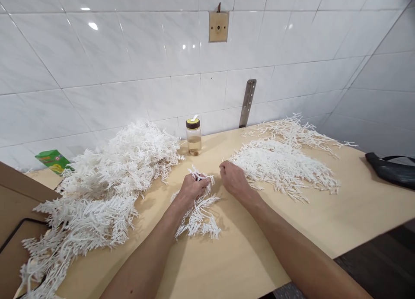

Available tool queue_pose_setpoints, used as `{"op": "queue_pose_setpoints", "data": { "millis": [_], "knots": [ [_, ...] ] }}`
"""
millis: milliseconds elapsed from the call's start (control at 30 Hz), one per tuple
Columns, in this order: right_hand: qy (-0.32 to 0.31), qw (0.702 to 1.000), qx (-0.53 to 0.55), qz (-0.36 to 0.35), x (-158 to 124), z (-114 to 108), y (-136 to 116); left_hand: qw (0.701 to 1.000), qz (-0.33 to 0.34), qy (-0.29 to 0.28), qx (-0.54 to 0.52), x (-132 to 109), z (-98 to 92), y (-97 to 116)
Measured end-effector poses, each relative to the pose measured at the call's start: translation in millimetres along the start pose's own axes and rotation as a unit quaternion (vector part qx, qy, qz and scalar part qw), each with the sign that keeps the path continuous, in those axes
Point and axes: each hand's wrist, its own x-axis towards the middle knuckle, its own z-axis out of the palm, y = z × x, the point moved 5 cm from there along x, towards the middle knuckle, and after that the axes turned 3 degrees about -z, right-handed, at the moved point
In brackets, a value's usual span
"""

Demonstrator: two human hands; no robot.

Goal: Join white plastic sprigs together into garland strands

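My left hand [192,189] is closed on a white branching plastic sprig, whose tips stick up past the thumb. Under and in front of that hand lies a small bunch of similar white sprigs [202,217] on the table. My right hand [234,178] is a little to the right, its thumb and fingers pinched together; anything between them is too small or hidden to make out. Close behind the right hand spreads a flat pile of loose white sprigs [285,167]. To the left rises a much larger, tangled heap of white sprigs [119,169].
A clear jar with a dark lid [193,139] holds some liquid near the tiled wall. A metal bracket [247,102] leans there. More thin strands [292,130] lie at the back right. A green box [53,160], a cardboard box [19,212] and a black bag [391,169] flank the table [240,260].
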Motion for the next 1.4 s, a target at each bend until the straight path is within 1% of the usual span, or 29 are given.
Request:
{"op": "queue_pose_setpoints", "data": {
  "millis": [133,200,267,333,433,500,567,733,833,933,1033,1100,1167,1233,1333,1400],
  "knots": [
    [0.044,0.998,-0.009,0.05,4.1,-13.8,25.5,0.999,0.011,0.033,-0.019,0.9,-5.0,-0.4],
    [0.067,0.996,0.008,0.051,4.7,-20.1,27.7,0.999,0.015,0.033,-0.027,0.4,-6.0,1.1],
    [0.073,0.995,0.057,0.041,4.4,-22.6,21.8,0.999,0.02,0.028,-0.032,-0.3,-6.1,2.7],
    [0.039,0.989,0.137,0.039,3.2,-19.8,10.8,0.999,0.022,0.026,-0.028,-0.9,-6.0,3.4],
    [-0.047,0.965,0.255,0.043,-0.9,-12.0,-9.4,0.999,0.022,0.035,-0.009,-0.8,-6.7,3.4],
    [-0.08,0.951,0.294,0.046,-3.8,-9.6,-19.4,0.999,0.025,0.04,0.001,-0.3,-7.3,3.1],
    [-0.087,0.947,0.305,0.053,-5.3,-9.5,-23.5,0.999,0.03,0.043,0.005,0.2,-7.5,2.8],
    [-0.068,0.948,0.303,0.064,-4.4,-10.2,-20.0,0.998,0.031,0.05,0.01,-0.7,-6.3,3.0],
    [-0.048,0.958,0.276,0.051,-3.9,-9.9,-18.3,0.998,0.023,0.052,0.015,-1.7,-5.8,3.4],
    [-0.021,0.977,0.212,0.024,-4.7,-7.7,-20.6,0.999,0.019,0.042,0.029,-0.9,-4.5,2.2],
    [0.001,0.991,0.131,-0.031,-4.7,-3.9,-25.6,0.998,0.007,0.04,0.046,0.9,-3.8,-1.8],
    [0.021,0.997,0.067,-0.04,-2.9,-3.5,-21.8,0.998,0.001,0.038,0.041,1.6,-3.5,-4.7],
    [0.054,0.998,0.016,-0.01,0.2,-7.8,-8.3,0.999,0.007,0.037,0.027,1.7,-3.4,-5.8],
    [0.09,0.996,-0.001,0.03,3.3,-16.2,9.8,0.999,0.016,0.046,0.017,1.4,-4.6,-5.5],
    [0.13,0.988,0.026,0.08,6.4,-29.3,30.8,0.998,0.012,0.061,0.01,0.9,-6.6,-4.9],
    [0.123,0.984,0.072,0.108,7.2,-32.9,34.1,0.998,0.011,0.056,0.006,0.1,-6.4,-3.2]
  ]
}}
